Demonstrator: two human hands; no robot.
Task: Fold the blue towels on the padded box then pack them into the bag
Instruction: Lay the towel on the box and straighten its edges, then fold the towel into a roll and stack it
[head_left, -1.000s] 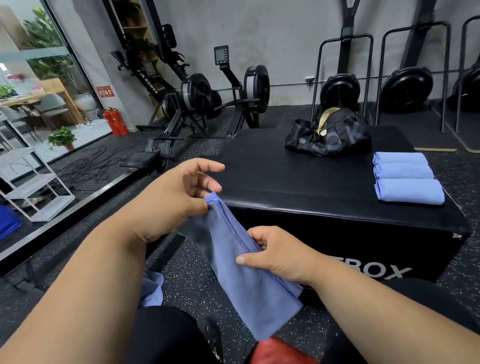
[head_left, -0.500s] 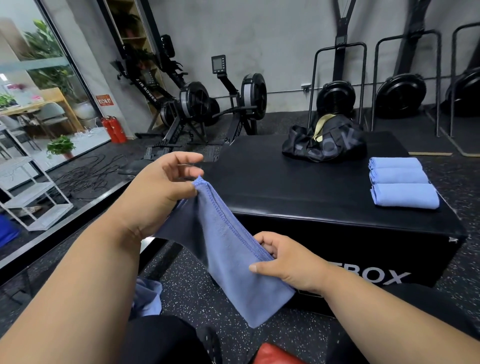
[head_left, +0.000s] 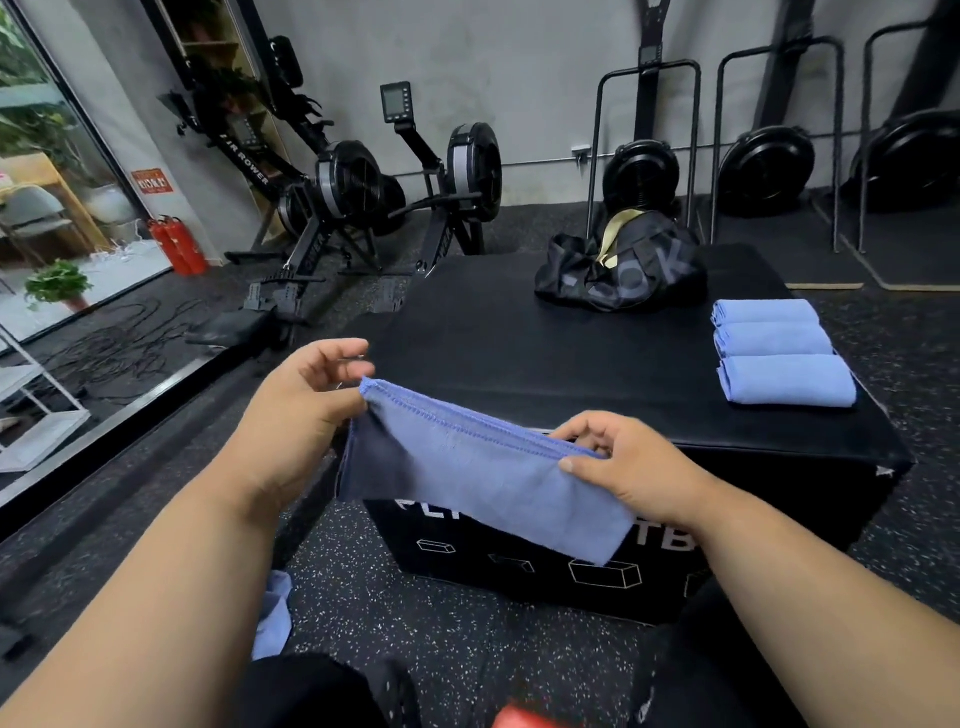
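A blue towel (head_left: 483, 478) hangs in the air in front of the black padded box (head_left: 519, 358), stretched along its stitched top edge. My left hand (head_left: 301, 410) pinches its left corner. My right hand (head_left: 618, 462) pinches the edge at the right. Three folded blue towels (head_left: 779, 353) lie side by side on the box's right part. A black bag (head_left: 623, 265) with a tan strap sits at the box's far edge. Another blue towel (head_left: 272, 613) lies on the floor by my left leg.
Rowing machines (head_left: 353, 202) stand on the floor behind and left of the box. Metal racks with black discs (head_left: 763, 161) line the back wall. Red fire extinguishers (head_left: 179, 247) and a glass wall are at the left. A white shelf (head_left: 36, 415) stands at the far left.
My hands have raised the towel and drawn its top edge out nearly level, the right hand moving right and up; the view has shifted toward the box.
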